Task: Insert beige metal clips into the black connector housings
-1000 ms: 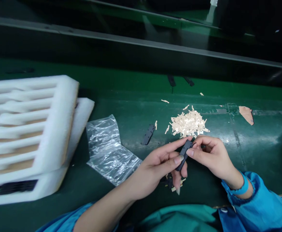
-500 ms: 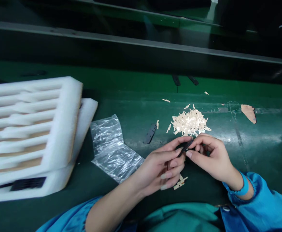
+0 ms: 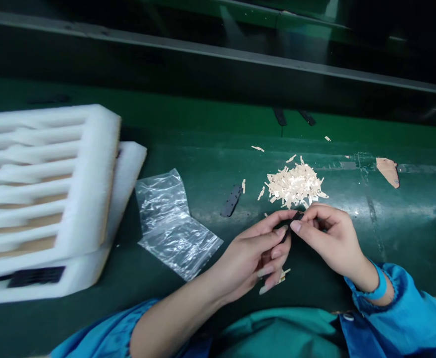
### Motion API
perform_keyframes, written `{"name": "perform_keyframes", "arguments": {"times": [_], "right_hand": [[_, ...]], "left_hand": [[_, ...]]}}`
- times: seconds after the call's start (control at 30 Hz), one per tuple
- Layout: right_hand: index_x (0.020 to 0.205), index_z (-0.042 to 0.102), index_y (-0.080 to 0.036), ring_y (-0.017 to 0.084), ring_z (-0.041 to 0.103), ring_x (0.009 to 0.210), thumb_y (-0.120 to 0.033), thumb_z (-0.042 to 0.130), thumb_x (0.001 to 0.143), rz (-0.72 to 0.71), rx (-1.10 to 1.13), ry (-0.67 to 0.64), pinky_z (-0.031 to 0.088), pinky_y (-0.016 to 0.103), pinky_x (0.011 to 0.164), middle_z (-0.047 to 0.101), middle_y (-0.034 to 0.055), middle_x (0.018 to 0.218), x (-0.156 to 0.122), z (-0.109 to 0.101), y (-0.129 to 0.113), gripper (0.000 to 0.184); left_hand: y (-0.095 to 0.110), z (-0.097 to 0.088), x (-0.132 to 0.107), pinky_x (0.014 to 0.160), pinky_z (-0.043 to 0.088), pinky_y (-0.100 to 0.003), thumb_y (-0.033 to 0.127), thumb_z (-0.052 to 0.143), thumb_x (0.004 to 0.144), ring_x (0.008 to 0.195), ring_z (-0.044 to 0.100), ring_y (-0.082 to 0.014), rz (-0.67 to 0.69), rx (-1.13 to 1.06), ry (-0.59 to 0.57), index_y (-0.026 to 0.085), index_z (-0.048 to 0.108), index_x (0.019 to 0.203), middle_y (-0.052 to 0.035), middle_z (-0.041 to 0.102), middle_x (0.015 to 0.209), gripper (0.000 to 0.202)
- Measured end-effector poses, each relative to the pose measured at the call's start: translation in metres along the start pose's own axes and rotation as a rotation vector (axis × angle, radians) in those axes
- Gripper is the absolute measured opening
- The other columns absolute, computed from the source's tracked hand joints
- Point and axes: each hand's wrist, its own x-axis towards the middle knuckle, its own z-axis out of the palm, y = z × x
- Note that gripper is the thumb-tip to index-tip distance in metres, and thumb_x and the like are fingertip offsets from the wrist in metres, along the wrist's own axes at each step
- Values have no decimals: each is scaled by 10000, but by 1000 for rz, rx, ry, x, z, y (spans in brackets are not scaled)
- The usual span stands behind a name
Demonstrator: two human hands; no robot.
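My left hand is closed round a narrow black plastic piece, thumb on top and fingers beneath. At its upper end, my right hand pinches with thumb and forefinger; whether a small part sits in that pinch is hidden. Just beyond the fingers lies a heap of small cream-coloured flat pieces. A few more of these pieces show partly behind my left fingers. Left of the heap, a dark flat plate with small holes rests on the green table.
White foam trays with slots are stacked at the left, a black part in the lower one. A clear plastic bag lies beside them. Farther back are dark strips and a torn brown scrap. A dark ledge crosses behind.
My left fingers have curled in slightly around the black piece, and both hands have shifted a little to the right. The view has moved slightly; the things on the table stay put.
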Motion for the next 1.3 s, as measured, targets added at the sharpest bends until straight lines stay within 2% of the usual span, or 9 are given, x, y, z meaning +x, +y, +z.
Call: {"name": "perform_keyframes", "arguments": {"times": [0.2, 0.4, 0.67, 0.9, 1.07, 1.2, 1.3], "right_hand": [[760, 719, -199, 151, 528, 644, -317, 693, 900, 25, 56, -64, 422, 271, 574, 644, 14, 707, 3, -5, 1, 184], [741, 715, -190, 123, 458, 586, -323, 701, 903, 55, 88, -79, 372, 263, 549, 584, -14, 653, 4, -6, -1, 210], [743, 733, -198, 112, 417, 556, -300, 703, 905, 84, 105, -82, 341, 261, 529, 547, -34, 614, 4, -6, -1, 193], [829, 749, -225, 122, 456, 599, -241, 803, 820, 7, 9, 17, 353, 258, 519, 549, -31, 697, 5, -16, 0, 58], [894, 746, -236, 117, 471, 614, -243, 835, 801, -70, -44, 31, 361, 257, 511, 555, -25, 776, 4, -18, -1, 129], [892, 737, -237, 117, 478, 613, -228, 837, 796, -99, -45, 47, 368, 252, 504, 550, -29, 770, 2, -15, -1, 139], [936, 749, -243, 118, 486, 625, -210, 869, 763, -122, -56, 30, 370, 251, 506, 567, -26, 800, 2, -12, -1, 213]], "left_hand": [[3, -6, 1, 319, 439, -128, 191, 561, 1013, 409, 185, -61, -70, -85, -71, 201, 537, 1344, 77, 447, 642, 331], [5, -5, -2, 330, 458, -129, 177, 535, 1024, 382, 209, -56, -79, -95, -97, 201, 532, 1359, 76, 467, 632, 335], [8, -3, -3, 323, 438, -128, 187, 567, 1009, 347, 237, -44, -118, -102, -77, 224, 538, 1357, 78, 487, 633, 351], [6, 1, -1, 332, 463, -143, 252, 600, 996, 397, 296, -56, -9, 18, 11, 203, 603, 1132, 67, 471, 629, 145], [4, 2, -4, 342, 442, -132, 328, 648, 974, 402, 299, -55, 5, 99, 56, 210, 571, 1125, 82, 451, 610, 207], [3, 3, -4, 348, 424, -125, 359, 655, 972, 385, 309, -48, 1, 145, 45, 217, 549, 1113, 95, 442, 601, 226], [2, 4, -4, 360, 438, -134, 379, 666, 973, 379, 319, -43, 42, 176, 34, 217, 551, 1131, 100, 446, 609, 254]]}}
